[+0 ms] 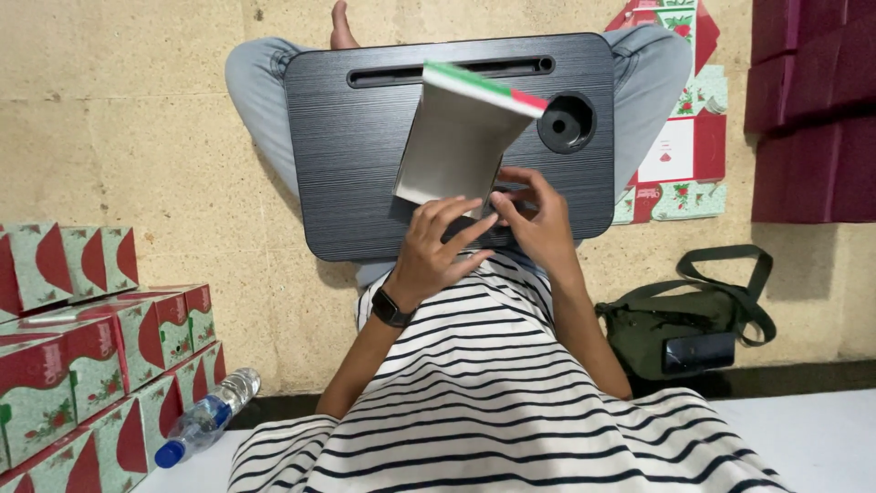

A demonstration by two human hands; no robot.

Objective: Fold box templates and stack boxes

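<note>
At centre frame, my left hand (436,245) and right hand (534,217) pinched a cardboard sheet (456,141) closed-fingered, tilting it above the lap desk (356,173) for folding.

The lap tray (365,164) is black with a fine grain. The cardboard sheet (452,146) is plain grey inside, with a green, white and red edge. The shirt (474,402) is white with thin black stripes. The stacked boxes (91,347) are pale green and red with small flowers. The bag (675,319) is olive green, the bottle (208,417) clear with a blue cap, the floor (119,119) sandy beige.
</note>
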